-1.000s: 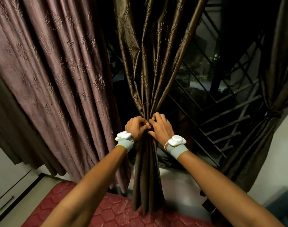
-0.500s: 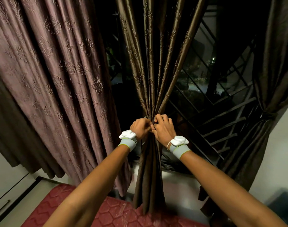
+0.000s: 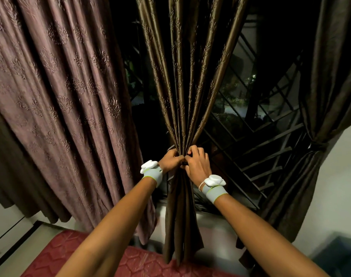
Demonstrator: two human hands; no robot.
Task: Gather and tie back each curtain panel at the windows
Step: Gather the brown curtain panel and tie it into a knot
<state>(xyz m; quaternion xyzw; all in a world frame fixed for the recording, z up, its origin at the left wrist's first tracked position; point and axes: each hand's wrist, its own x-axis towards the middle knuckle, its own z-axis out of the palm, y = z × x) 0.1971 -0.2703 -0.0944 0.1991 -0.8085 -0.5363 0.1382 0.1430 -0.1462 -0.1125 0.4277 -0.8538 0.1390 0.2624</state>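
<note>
A brown satin curtain panel (image 3: 182,80) hangs in the middle of the window, bunched into a narrow waist. My left hand (image 3: 170,159) and my right hand (image 3: 197,163) meet at that waist and pinch a dark tie (image 3: 183,163) wrapped around the gathered cloth. Most of the tie is hidden under my fingers. To the left a mauve patterned curtain panel (image 3: 56,100) hangs loose. At the far right a dark brown curtain panel (image 3: 330,80) is cinched by a tieback (image 3: 318,145).
A black metal window grille (image 3: 256,136) stands behind the curtains, with night outside. A red quilted mattress (image 3: 56,256) lies below my arms. A white sill (image 3: 216,232) runs under the window. A white cabinet (image 3: 2,236) stands at lower left.
My hands stay clamped together at the curtain's waist. My fingers have shifted slightly on the tie. The view has tilted a little.
</note>
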